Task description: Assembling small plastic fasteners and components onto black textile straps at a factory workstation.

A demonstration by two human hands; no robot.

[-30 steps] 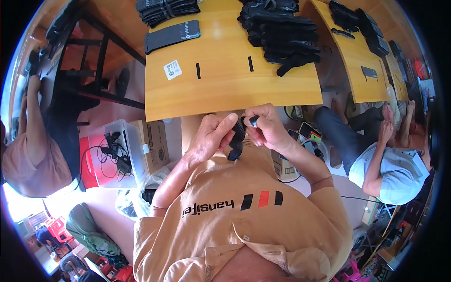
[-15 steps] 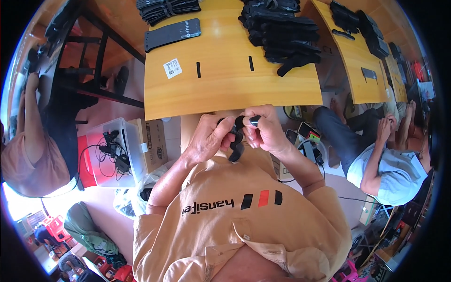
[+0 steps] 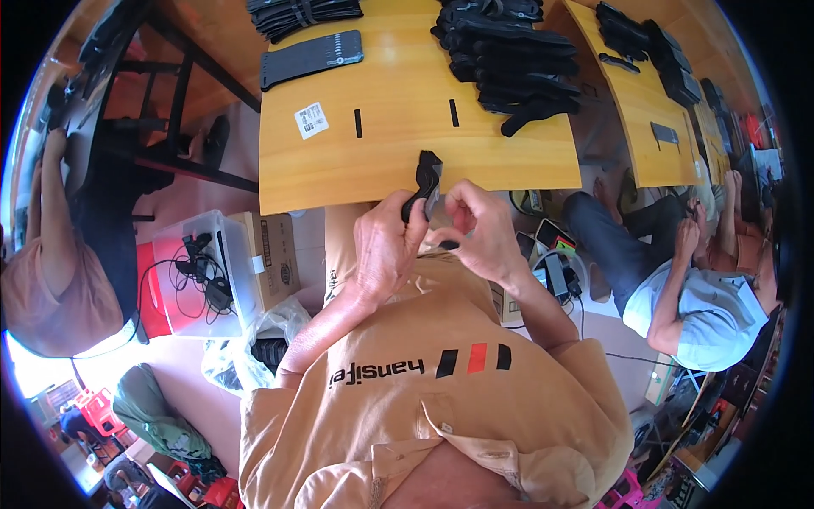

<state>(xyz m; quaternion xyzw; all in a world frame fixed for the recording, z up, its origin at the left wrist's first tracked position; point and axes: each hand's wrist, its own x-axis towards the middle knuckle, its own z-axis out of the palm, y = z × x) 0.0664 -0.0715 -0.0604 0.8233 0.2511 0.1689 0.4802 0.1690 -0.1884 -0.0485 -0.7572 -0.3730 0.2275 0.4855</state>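
My left hand [image 3: 383, 242] is closed on a folded strip of black cloth [image 3: 426, 174], which sticks up from between thumb and fingers over the table's near edge. A greyish, shinier side of the strip faces right. Just beside it, my right hand [image 3: 485, 231] has its fingers half curled and the thumb apart from them. A small black patch [image 3: 449, 244] sits at the right thumb's tip; a cover or a separate piece, I cannot tell. Farther off on the table lie a flat dark grey fabric piece with pale print [image 3: 312, 61] and a white label [image 3: 311, 121].
The yellow wooden table [image 3: 390, 157] carries two short black strips [image 3: 359, 123], a banded black stack [image 3: 303, 17] and a heap of black knit pieces [image 3: 521, 72]. A clear bin of cables [image 3: 208, 271] stands left. Co-workers sit left and right [image 3: 699, 305].
The two hands have come apart. My left hand has turned the black strip upward, toward the table; before, it hung down between both hands. My right hand has let go of it.
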